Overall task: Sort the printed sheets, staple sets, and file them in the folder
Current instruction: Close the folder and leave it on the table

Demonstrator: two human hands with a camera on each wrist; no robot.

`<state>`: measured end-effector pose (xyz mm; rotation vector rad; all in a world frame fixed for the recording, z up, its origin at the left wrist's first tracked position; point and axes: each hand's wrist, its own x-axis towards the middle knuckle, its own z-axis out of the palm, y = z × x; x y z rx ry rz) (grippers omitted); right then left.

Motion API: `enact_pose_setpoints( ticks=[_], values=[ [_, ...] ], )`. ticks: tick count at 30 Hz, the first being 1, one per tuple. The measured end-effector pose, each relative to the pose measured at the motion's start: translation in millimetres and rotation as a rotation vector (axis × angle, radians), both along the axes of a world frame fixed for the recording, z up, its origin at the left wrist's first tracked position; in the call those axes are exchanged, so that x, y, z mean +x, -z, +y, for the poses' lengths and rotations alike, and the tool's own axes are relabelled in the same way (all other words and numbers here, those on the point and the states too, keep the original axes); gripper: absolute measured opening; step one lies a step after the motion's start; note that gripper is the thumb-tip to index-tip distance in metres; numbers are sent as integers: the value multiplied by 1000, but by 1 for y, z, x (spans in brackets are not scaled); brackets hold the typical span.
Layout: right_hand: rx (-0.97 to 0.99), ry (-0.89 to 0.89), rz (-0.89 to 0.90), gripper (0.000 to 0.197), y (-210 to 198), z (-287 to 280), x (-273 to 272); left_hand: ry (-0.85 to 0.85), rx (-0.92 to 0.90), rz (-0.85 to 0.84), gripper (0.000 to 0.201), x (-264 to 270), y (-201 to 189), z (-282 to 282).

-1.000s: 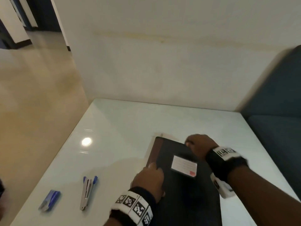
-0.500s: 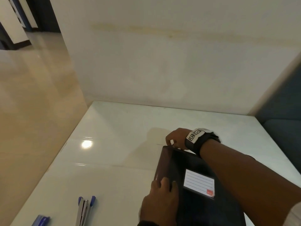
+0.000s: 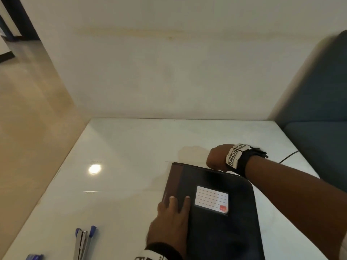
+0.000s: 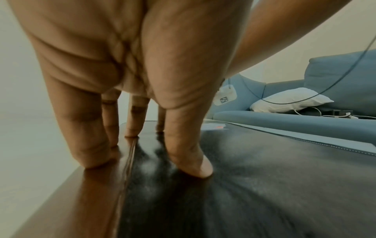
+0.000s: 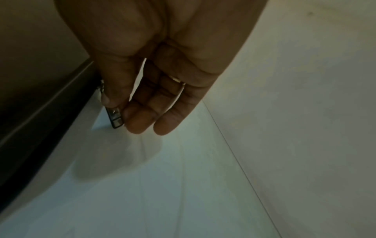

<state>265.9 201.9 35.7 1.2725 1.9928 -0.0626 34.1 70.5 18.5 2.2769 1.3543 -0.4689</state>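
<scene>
A black zip folder with a white lined label lies closed on the white table. My left hand presses flat on its brown spine side, its fingers straight on the cover. At the folder's far edge, my right hand pinches the metal zipper pull between thumb and forefinger, beside the folder's edge. No printed sheets show.
A silver and blue stapler and a blue staple box lie at the table's near left. A wall closes the far side. A blue sofa with a white pillow stands right; a thin cable crosses the table's right edge.
My right hand went to the folder's far left corner, then slid right along the far edge with the zipper pull. The paper edge past the folder no longer shows. My left hand stayed pressing.
</scene>
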Motion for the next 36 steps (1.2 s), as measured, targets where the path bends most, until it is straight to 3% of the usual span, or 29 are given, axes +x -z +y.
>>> enact_pose_setpoints(
  ticks=[2, 7, 11, 19, 36],
  values=[
    [16, 55, 6, 7, 4, -20, 27, 44, 0, 41, 96, 4, -1, 2],
    [71, 66, 13, 18, 16, -67, 85, 73, -71, 167, 112, 18, 1, 11],
    [140, 192, 132, 20, 20, -97, 101, 39, -74, 195, 124, 22, 5, 8],
    [159, 425, 252, 23, 21, -169, 80, -7, 5, 265, 135, 32, 12, -7],
    [-14, 378, 403, 18, 22, -293, -8, 37, 106, 344, 140, 42, 4, 38]
  ],
)
